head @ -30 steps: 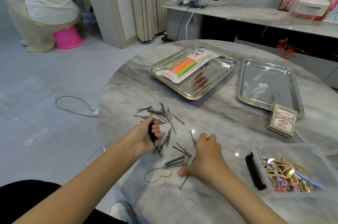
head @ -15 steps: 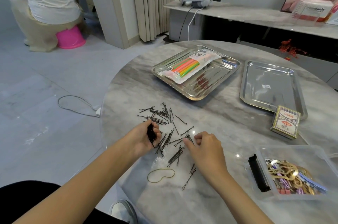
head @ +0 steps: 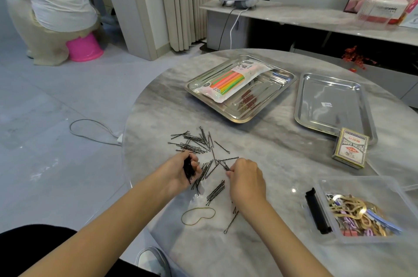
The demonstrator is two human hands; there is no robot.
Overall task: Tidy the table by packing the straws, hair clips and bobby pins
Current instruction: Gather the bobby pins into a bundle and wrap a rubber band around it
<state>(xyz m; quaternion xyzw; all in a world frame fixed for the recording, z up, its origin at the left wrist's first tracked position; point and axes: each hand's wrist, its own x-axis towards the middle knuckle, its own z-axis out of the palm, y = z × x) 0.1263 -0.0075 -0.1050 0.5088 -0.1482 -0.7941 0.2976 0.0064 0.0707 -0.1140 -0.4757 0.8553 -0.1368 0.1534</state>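
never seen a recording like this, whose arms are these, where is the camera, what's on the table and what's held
No machine here: a person wears one camera on the head, looking down at their own hands. The left hand grips a bundle of bobby pins; the right hand pinches one of the loose bobby pins scattered on the marble table. Behind, a steel tray holds a pack of straws; a second tray and playing cards lie right. The clear box holds hair clips.

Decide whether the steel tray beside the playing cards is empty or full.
Empty. The steel tray shows only bare shiny metal and a small white sticker; the straw packet lies in the other tray.
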